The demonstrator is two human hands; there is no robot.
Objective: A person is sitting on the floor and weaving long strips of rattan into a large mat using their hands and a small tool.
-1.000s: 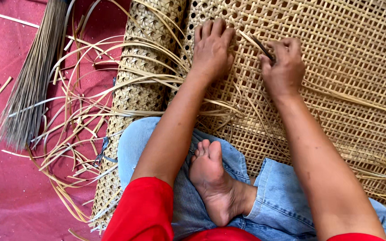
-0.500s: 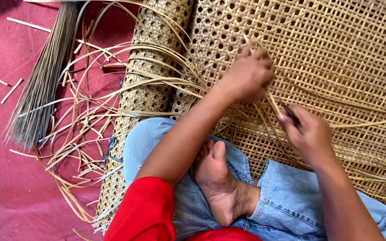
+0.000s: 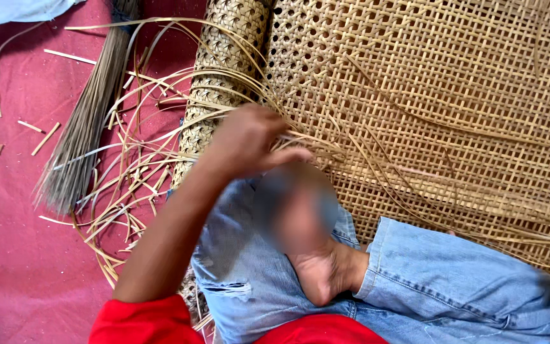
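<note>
Over cane mat (image 3: 428,95) — left hand (image 3: 249,140), perhaps pinching.

One head-worn view — looking steeply down, close over the lap and the woven cane sheet (image 3: 428,108) beyond.

We see soft, even daylight with no glare and only faint shadows under the loose cane strands (image 3: 128,185). The woven cane sheet (image 3: 428,108) stays sharp, while the left hand (image 3: 249,143) smears with motion and the bare foot (image 3: 300,223) beneath it looks heavily blurred.
</note>
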